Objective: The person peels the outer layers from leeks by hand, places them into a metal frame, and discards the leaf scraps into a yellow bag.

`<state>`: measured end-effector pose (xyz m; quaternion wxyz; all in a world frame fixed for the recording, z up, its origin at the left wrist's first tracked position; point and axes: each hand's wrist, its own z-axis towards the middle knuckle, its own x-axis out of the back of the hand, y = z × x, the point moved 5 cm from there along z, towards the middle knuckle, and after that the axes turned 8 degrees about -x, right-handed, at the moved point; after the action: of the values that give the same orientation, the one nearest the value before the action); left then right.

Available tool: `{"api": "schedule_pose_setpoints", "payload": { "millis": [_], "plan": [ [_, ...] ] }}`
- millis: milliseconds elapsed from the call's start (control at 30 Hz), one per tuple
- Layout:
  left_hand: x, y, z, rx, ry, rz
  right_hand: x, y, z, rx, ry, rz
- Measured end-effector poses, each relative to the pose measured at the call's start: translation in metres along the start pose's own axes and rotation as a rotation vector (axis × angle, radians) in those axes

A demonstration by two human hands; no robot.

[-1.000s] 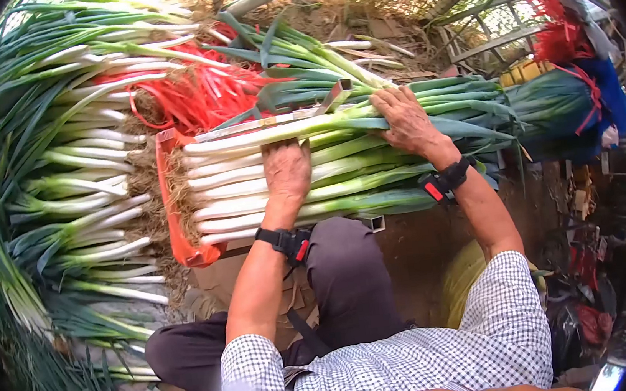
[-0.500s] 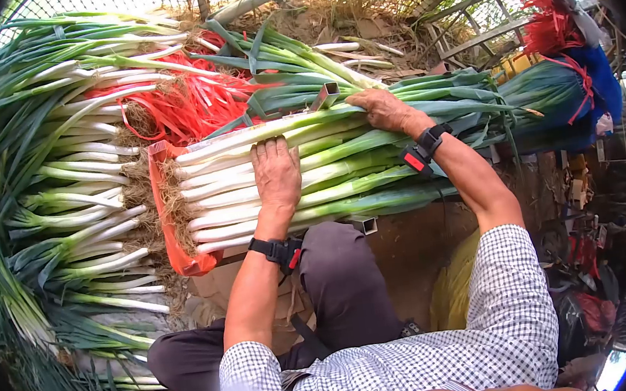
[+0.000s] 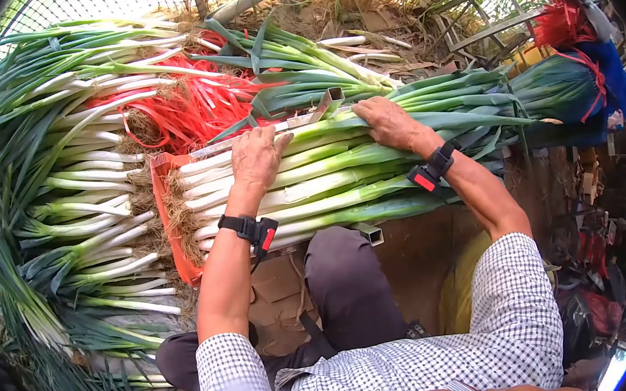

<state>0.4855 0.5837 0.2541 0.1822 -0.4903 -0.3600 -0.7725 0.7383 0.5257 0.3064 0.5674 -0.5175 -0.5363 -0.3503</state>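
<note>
A row of leeks [image 3: 295, 176] lies side by side, roots to the left and green leaves to the right, in a metal frame [image 3: 330, 103]. My left hand [image 3: 255, 158] curls over the white stem of the farthest leek, its thumb to the right and its fingertips at the frame's far edge. Farther right, my right hand [image 3: 391, 122] grips the same side of the row where white turns to green. The undersides of both hands' fingers are hidden. An orange-red end piece [image 3: 164, 166] stands beside the roots.
More leeks [image 3: 87, 179] are heaped along the left. Red plastic strips [image 3: 198, 104] lie behind the frame, beside a few loose leeks [image 3: 313, 60]. A tied leek bundle [image 3: 559, 86] rests at the right on blue material [image 3: 616, 76]. My knee [image 3: 349, 276] is close to the frame's front.
My left hand has moved left and away from me, from flat across the stems to the far edge of the row. My right hand stays on the leeks, slightly shifted.
</note>
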Motion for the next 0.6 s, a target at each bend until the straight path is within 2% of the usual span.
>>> {"api": "schedule_pose_setpoints", "payload": {
  "millis": [167,233,267,300,333,367,400,467,533,600],
  "plan": [
    [-0.002,-0.004,0.003,0.057,-0.070,-0.031,0.017,-0.020,-0.013,0.034,0.130,-0.005],
    [-0.010,-0.010,0.005,0.054,-0.070,-0.030,0.012,-0.017,-0.002,0.006,0.093,0.008],
    [-0.025,-0.012,0.010,0.029,-0.139,-0.053,0.011,-0.015,0.001,-0.008,0.075,0.012],
    [-0.039,-0.013,0.014,0.001,-0.216,-0.071,0.014,-0.018,0.006,0.049,0.175,0.014],
    [-0.041,-0.026,0.010,-0.005,-0.290,-0.061,0.008,-0.012,0.016,-0.126,-0.075,-0.032],
    [-0.031,-0.026,0.006,0.054,-0.254,-0.050,0.000,-0.007,0.022,-0.174,-0.149,-0.055],
    [-0.025,-0.020,0.006,0.109,-0.210,-0.030,-0.009,0.004,0.019,-0.127,-0.060,-0.034],
    [-0.019,-0.017,0.005,0.138,-0.136,-0.029,-0.002,-0.005,0.019,-0.172,-0.082,0.002],
    [-0.014,-0.017,0.004,0.181,-0.164,-0.071,0.000,-0.006,0.018,-0.199,-0.106,-0.031],
    [-0.010,-0.018,0.004,0.182,-0.132,-0.074,0.002,-0.006,0.015,-0.163,-0.029,-0.002]
  ]
}}
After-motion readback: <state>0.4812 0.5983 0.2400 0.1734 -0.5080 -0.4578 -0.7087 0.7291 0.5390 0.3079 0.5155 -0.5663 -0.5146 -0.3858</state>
